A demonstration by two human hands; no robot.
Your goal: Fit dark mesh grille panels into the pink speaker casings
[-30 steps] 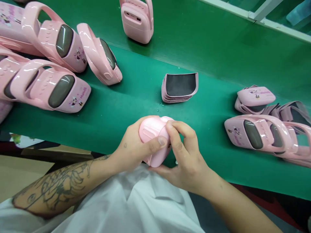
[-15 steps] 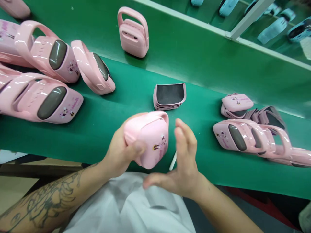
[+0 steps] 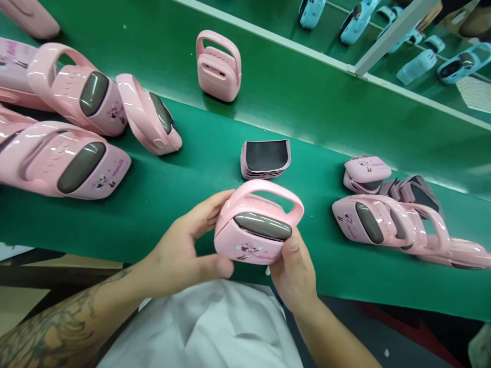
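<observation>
1. Biggest of all, the green tabletop (image 3: pixel 161 197), its near edge running just beyond the person's white clothing (image 3: pixel 207 327).
2. At the left end, a cluster of pink handled devices (image 3: pixel 105 115), dark windows gleaming.
3. Over at the right end, an overlapping row of matching devices (image 3: pixel 420 236).
4. Left hand (image 3: pixel 180 255): thumb and fingers spread wide at the left side of the held device (image 3: pixel 249 237); fingertips out of sight, so I can't tell how they touch.
5. Right hand (image 3: pixel 295 278): here's the grip, thumb on the right front corner, fingers disappearing beneath.
6. The held device itself: above the tabletop, near the middle of the near edge, handle uppermost, cartoon-printed front facing the person.
7. Towards the far edge, a lone upright device (image 3: pixel 218 76), ports showing.
8. Mid-tabletop, just beyond the held device, a stack of dark-faced panels (image 3: pixel 266 156).
9. Beyond the right-end row, a loose printed panel (image 3: pixel 368 168) lies on other panels (image 3: pixel 410 197).
10. Smallest, a white tip (image 3: pixel 267 270), just below the held device, mostly hidden.
</observation>
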